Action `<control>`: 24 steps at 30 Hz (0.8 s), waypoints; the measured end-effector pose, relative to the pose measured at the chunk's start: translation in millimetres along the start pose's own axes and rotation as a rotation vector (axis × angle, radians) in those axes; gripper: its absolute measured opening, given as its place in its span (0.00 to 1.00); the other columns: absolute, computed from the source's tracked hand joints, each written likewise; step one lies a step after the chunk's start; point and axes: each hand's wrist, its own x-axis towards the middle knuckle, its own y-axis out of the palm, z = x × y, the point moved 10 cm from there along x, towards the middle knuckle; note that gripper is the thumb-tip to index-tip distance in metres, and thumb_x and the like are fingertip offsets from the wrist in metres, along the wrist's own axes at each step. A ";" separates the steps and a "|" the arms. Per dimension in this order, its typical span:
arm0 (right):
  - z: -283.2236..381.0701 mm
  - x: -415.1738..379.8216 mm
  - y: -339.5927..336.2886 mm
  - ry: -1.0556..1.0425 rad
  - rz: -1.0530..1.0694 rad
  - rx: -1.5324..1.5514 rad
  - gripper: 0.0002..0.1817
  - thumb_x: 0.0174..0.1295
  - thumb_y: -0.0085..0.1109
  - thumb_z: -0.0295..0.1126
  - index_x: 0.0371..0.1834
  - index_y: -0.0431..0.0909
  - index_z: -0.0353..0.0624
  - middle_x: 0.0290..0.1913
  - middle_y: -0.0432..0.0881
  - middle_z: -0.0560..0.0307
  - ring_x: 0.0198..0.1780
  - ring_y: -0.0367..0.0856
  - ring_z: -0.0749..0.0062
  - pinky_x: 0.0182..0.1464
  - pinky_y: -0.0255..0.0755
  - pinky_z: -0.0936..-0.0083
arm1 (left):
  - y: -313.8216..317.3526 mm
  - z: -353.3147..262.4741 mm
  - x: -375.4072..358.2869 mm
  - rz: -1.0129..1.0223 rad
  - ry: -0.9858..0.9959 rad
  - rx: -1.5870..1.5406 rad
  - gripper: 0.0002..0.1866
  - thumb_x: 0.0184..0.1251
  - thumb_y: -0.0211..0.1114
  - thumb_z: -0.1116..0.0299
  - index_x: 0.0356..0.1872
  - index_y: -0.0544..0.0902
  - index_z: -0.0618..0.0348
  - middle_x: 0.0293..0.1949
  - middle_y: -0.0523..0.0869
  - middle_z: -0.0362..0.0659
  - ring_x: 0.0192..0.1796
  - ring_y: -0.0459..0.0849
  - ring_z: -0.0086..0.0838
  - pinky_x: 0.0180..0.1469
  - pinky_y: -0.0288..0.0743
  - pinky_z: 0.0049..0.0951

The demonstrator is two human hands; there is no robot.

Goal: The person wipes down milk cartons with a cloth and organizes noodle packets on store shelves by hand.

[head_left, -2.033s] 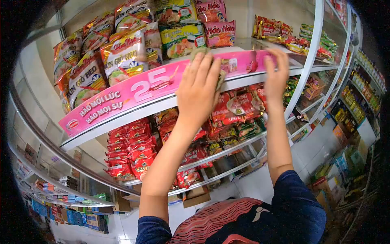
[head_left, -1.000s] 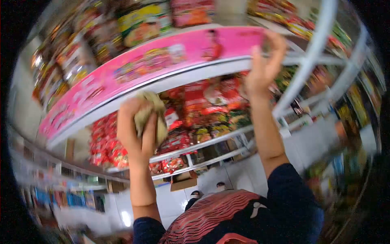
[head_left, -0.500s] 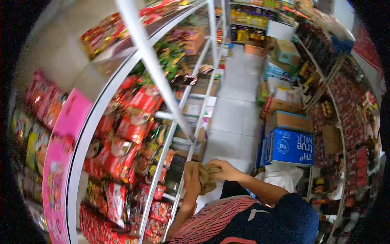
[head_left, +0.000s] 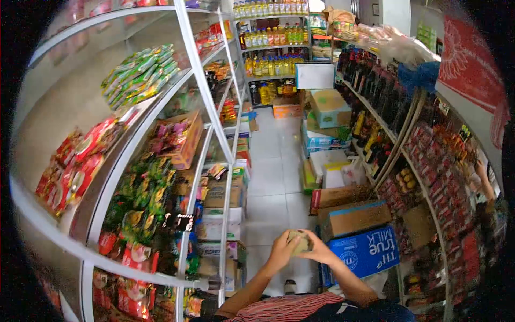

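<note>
A crumpled olive-brown cloth is bunched between both my hands, above the tiled aisle. On one side my left hand closes around it, fingers curled over the top. My right hand grips the other side. Part of the cloth is hidden by the fingers. Just beyond and to the right of my right hand lies a blue milk carton box, tilted, with a brown cardboard box behind it.
To the left, metal-framed shelves hold red packets and green packets. Racks of bottles stand at the far end. Stacked cartons and a shelf of dark bottles line the right side of the aisle floor.
The view has swung left to right and lifted, showing more of the aisle and far shelves. My hands, with the cloth, have moved away from the left shelf to over the aisle.
</note>
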 end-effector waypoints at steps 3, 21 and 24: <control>-32.3 50.8 -11.2 0.078 0.049 -0.086 0.31 0.44 0.66 0.27 0.55 0.65 0.38 0.48 0.73 0.56 0.49 0.71 0.74 0.51 0.66 0.76 | -18.0 -11.6 55.0 -0.130 0.034 0.018 0.12 0.62 0.56 0.65 0.38 0.76 0.65 0.30 0.80 0.42 0.34 0.77 0.22 0.39 0.71 0.23; -44.2 406.4 -187.7 0.210 0.301 -0.493 0.12 0.51 0.60 0.31 0.38 0.78 0.40 0.32 0.79 0.57 0.36 0.77 0.75 0.40 0.71 0.74 | -169.3 170.4 416.0 -0.335 -0.256 -0.117 0.16 0.61 0.57 0.60 0.41 0.75 0.63 0.34 0.79 0.41 0.37 0.77 0.25 0.38 0.70 0.23; -18.1 470.9 -216.4 -0.200 0.119 -0.281 0.16 0.49 0.59 0.27 0.43 0.76 0.38 0.34 0.79 0.58 0.37 0.77 0.71 0.44 0.70 0.75 | -139.4 180.1 475.8 -0.245 -0.418 -0.433 0.16 0.61 0.58 0.57 0.41 0.75 0.60 0.33 0.79 0.40 0.34 0.78 0.23 0.33 0.72 0.22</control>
